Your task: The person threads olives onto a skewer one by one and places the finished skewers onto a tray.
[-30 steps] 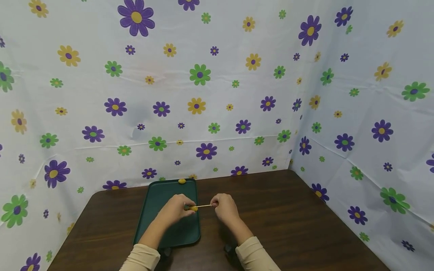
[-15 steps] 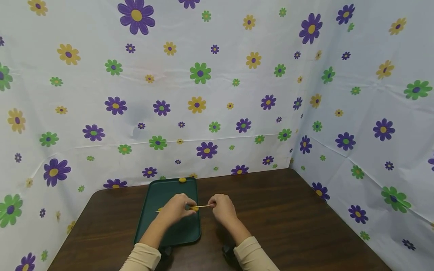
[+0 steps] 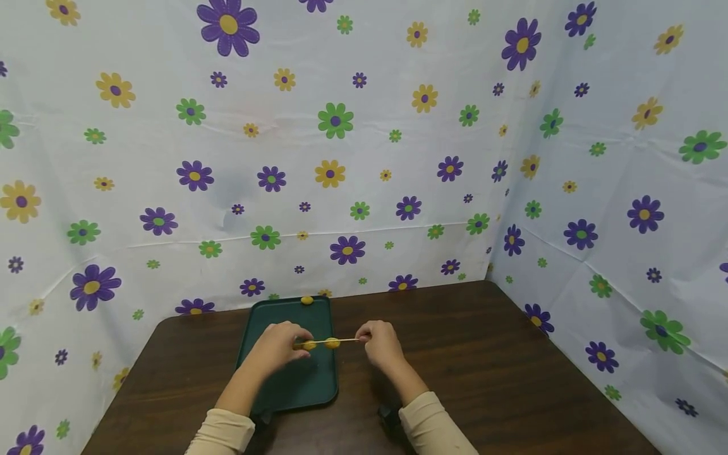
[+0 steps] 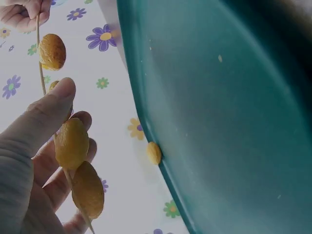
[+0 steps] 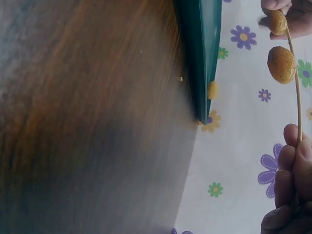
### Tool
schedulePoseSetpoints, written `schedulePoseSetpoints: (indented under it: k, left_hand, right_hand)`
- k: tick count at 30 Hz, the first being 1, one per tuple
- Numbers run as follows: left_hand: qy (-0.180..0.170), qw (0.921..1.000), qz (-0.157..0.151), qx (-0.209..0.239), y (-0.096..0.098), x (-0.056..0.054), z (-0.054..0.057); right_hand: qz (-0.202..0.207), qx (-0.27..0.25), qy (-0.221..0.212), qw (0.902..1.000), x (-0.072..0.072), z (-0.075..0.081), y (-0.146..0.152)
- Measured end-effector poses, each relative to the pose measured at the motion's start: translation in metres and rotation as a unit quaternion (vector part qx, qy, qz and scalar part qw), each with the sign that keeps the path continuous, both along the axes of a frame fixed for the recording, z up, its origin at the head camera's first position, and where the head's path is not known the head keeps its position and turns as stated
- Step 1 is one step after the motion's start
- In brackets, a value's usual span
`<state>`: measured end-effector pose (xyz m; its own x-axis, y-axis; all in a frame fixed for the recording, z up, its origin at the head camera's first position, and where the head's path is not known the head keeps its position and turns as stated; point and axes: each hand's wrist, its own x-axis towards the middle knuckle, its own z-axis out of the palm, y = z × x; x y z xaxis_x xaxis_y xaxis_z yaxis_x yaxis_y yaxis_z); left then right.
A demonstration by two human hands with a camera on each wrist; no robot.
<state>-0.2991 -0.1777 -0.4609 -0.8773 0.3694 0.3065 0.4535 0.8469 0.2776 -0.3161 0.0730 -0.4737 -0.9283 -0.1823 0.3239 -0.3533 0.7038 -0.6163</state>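
A thin straw-coloured stem (image 3: pixel 347 340) bearing several yellow dates stretches between both hands over the green tray. At its left part my left hand (image 3: pixel 280 344) pinches stem and a date between thumb and fingers. In the left wrist view two dates, one (image 4: pixel 72 144) by the palm and a browner date (image 4: pixel 88 190), hang below the thumb; another date (image 4: pixel 52 51) sits toward the right hand. The bare right end is gripped by my right hand (image 3: pixel 380 342), fingers curled round it in the right wrist view. A date (image 5: pixel 282 65) sits on the stem between the hands.
The green tray (image 3: pixel 296 392) lies on the dark wooden table (image 3: pixel 483 366), left of centre. A loose yellow date (image 3: pixel 307 300) sits at its far rim. Behind and to the right hangs a white flowered cloth (image 3: pixel 421 133).
My left hand has moved left along the stem, away from my right hand, so two dates now show between the hands. My right hand has shifted only slightly.
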Motion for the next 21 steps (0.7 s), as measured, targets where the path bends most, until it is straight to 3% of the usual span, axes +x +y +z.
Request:
schedulePoseSetpoints:
  k: [11,21]
  left_hand:
    - [0.015,0.9999,0.003,0.005,0.006,0.001,-0.002]
    - [0.043,0.9981,-0.028,-0.035,0.013,0.000,-0.001]
  right_hand:
    - [-0.005,0.009,-0.004,0.9999,0.003,-0.002,0.001]
    - [-0.007,0.031,-0.009,0.9995,0.006,-0.001,-0.002]
